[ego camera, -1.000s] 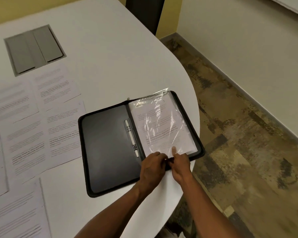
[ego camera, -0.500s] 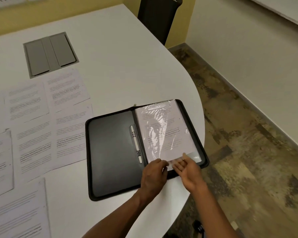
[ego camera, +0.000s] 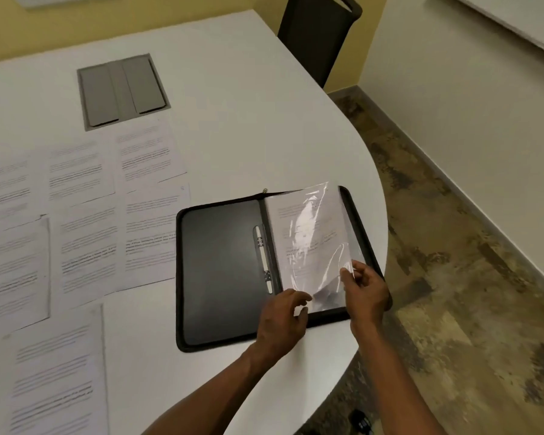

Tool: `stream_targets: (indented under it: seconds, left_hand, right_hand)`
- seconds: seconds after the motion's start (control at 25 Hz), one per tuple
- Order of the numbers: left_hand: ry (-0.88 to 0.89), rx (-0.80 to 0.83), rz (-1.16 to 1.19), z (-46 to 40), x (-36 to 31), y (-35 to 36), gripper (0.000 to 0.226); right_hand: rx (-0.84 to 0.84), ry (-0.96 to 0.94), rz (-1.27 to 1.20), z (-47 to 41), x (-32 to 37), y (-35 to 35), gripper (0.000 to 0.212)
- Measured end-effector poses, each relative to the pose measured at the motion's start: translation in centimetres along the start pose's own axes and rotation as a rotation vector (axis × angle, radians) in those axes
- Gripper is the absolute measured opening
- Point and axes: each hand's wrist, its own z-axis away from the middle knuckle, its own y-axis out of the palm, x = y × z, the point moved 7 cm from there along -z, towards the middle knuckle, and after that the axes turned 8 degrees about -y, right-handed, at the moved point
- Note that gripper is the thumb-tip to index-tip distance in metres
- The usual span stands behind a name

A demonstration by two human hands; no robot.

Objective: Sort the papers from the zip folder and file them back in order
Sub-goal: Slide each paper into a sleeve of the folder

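Since a moment ago the right hand point(ego camera: 363, 285) has lifted the near outer corner of the clear sleeve point(ego camera: 314, 240) off the page, where before it lay flat under both hands. On the white worktop point(ego camera: 239, 127) the zip folder point(ego camera: 220, 271) lies open at the rounded edge, its left half bare. Loose papers point(ego camera: 88, 215) are spread in rows to the folder's left, beyond them a grey hatch point(ego camera: 121, 91) set into the surface. Inside the folder's right half, the sleeve holds a printed sheet. The left hand point(ego camera: 283, 321), fingers loosely curled, rests at the sleeve's near edge beside the spine; whether it pinches the plastic I cannot tell. Thumb and fingers of the right hand pinch the raised corner. Filing looks barely begun: this sleeve is probably being turned over for the next sheet.
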Motion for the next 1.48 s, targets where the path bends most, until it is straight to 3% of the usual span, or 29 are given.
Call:
stream_targets:
  seconds: [0.12,0.2,0.32,0.48,0.64,0.72,0.88,1.0,1.08,1.16,1.32,1.48]
  left_hand:
    - [-0.08,-0.029,0.134,1.0,1.4,-2.3,0.021]
    - [-0.168,-0.139,0.244,1.9,3.8,-4.9,0.016]
    - [-0.419,-0.303,0.339,3.1,9.0,-8.3,0.013]
    - [-0.803,-0.465,0.202,5.1,17.3,-11.5,0.039]
    - [-0.942,-0.514,0.11,4.8,19.5,-13.5,0.041]
    - [-0.995,-0.499,0.227,4.3,19.7,-13.7,0.047]
    - [-1.001,-0.426,0.338,4.0,20.9,-13.6,0.057]
    - [-0.965,-0.386,0.339,4.0,21.0,-14.0,0.061]
    - [-0.953,-0.352,0.359,3.9,20.8,-14.0,0.061]
    - [-0.941,-0.325,0.349,3.8,20.6,-13.7,0.065]
    - [-0.92,-0.3,0.302,4.1,20.6,-13.5,0.066]
    - [-0.858,-0.343,0.215,4.3,21.0,-16.0,0.061]
  right_hand:
    - [0.139,-0.194,-0.057,2.8,3.9,3.3,0.028]
    - [0.274,-0.298,-0.087,5.3,5.7,6.4,0.027]
    - [0.474,-0.436,-0.064,8.8,6.9,10.9,0.022]
    - [0.648,-0.471,0.038,12.8,5.0,16.5,0.018]
    - [0.78,-0.446,0.151,14.2,2.7,20.8,0.017]
    - [0.837,-0.423,0.178,14.1,2.3,21.7,0.022]
    - [0.723,-0.475,0.413,11.2,1.0,20.3,0.042]
    - [0.888,-0.593,0.822,10.8,-1.4,20.5,0.062]
    - [0.999,-0.629,0.958,11.3,-2.7,21.0,0.067]
    - [1.028,-0.635,1.016,11.6,-3.4,21.3,0.068]
    - [0.907,-0.641,1.11,11.2,-4.1,21.9,0.068]
    - [0.761,-0.715,0.993,11.6,-2.5,25.2,0.057]
